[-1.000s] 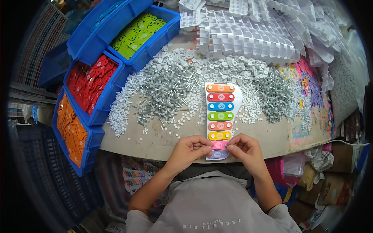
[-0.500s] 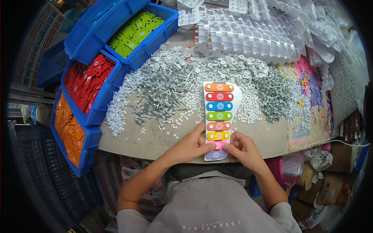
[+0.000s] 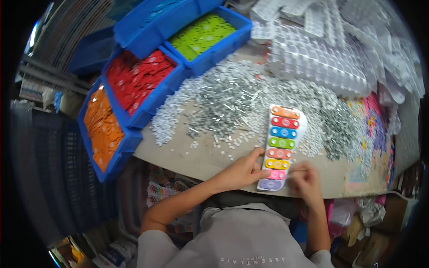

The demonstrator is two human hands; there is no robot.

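A toy xylophone with a white base and several coloured bars stands out from the tabletop near its front edge, its top end leaning slightly right. My left hand grips its lower left side, thumb on the pink bar and the fingers along the edge. Just off the lower right edge, my right hand is lifted with its fingers curled. Motion smears those fingers, so whether anything is between them cannot be made out. White pin ends show on most bars; the lowest, purple bar looks different at its ends.
Loose metal pins and small white caps are heaped across the table. Blue bins of green, red and orange bars stand at the left. Stacked clear plastic trays lie at the back right.
My right hand has let go of the xylophone's lower right side and moved slightly away from it. The whole view has shifted, so the table scene appears further right and tilted.
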